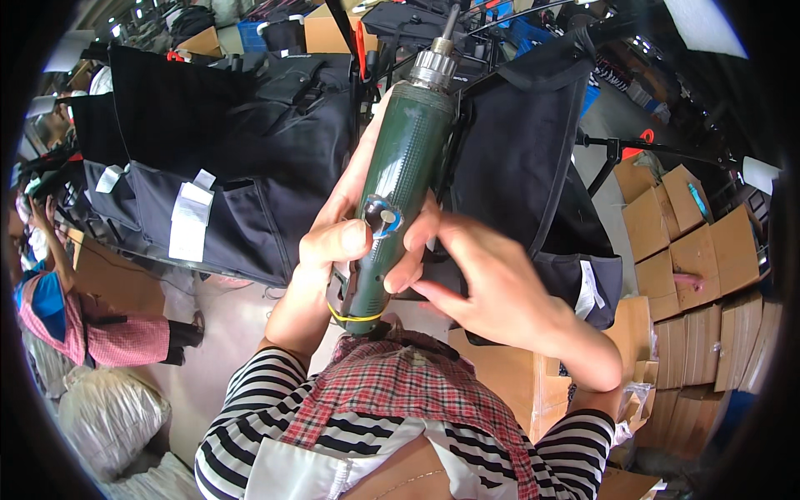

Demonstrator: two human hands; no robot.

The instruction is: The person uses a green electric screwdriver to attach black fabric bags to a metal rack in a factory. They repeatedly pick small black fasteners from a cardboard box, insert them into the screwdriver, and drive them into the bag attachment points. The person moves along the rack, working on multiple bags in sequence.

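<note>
Green power screwdriver [404, 158], glossy, with metal chuck [433, 68] and yellow band [354, 318], held before the checked apron [408, 375] | left hand [329, 233]: fingers closed round it | right hand [496, 287]: blurred beside it; I can't tell whether those fingers grip | beyond, I see black fabric panels [517, 142], pale floor [221, 325], stacked cartons [700, 258], another person [117, 333] | left palm hidden

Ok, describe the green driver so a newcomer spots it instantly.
Find the black fabric on both sides. Between, the left hand grips the driver, a thick cylinder tipped with a metal chuck. Its glossy green body and yellow band stand out against the black.
</note>
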